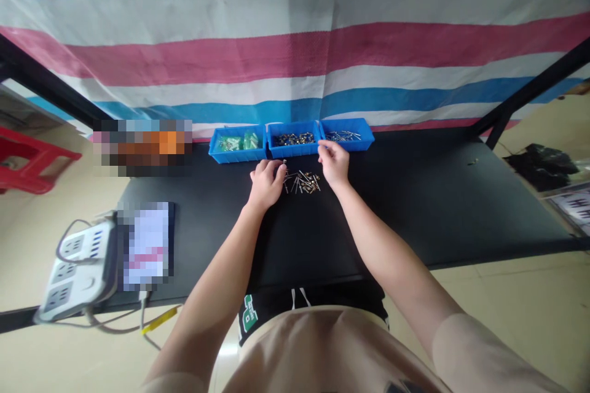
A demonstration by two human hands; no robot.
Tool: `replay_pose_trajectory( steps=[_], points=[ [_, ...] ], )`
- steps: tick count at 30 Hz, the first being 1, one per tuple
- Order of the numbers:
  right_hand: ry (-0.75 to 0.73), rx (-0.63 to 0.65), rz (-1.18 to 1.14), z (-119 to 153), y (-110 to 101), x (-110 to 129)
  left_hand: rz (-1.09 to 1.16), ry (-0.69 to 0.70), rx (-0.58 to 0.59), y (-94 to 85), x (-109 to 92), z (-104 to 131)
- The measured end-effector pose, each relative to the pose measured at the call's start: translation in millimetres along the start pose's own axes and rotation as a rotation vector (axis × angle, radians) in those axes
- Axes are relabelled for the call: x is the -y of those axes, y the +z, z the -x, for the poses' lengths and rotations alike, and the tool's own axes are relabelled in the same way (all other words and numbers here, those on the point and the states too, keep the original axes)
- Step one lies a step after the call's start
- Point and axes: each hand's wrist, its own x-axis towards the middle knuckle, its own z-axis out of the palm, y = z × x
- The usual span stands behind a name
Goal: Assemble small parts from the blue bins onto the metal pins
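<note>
My left hand is just above the black table, with its fingers curled and closed. A small metal part shows at its thumb and fingertips. Beside it lies a loose pile of thin metal pins and small fittings. My right hand is raised at the front of the blue bins, its thumb and forefinger pinched together. Whatever is in that pinch is too small to make out. Behind the hands, the middle blue bin contains small brass and dark fittings, and the right blue bin contains thin metal pins.
The left blue bin holds small green-and-white packets. On the table's left side are a power strip with cables and a blurred phone-like slab. A blurred orange thing stands behind them. Striped sheeting hangs along the back.
</note>
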Motion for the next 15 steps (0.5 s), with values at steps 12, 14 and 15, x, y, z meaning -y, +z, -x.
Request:
replay_pose_trajectory(
  steps=[12, 14, 15],
  points=[
    [-0.456, 0.493, 0.774, 33.8, 17.0, 11.2, -0.172, 0.09, 0.053, 4.3, 2.5, 2.7],
    [-0.452, 0.516, 0.788, 34.1, 17.5, 9.2, -0.182, 0.114, 0.062, 6.1, 4.3, 2.5],
    [-0.447, 0.527, 0.789, 34.2, 17.7, 8.3, -0.183, 0.123, 0.063, 6.9, 5.1, 2.4]
  ],
)
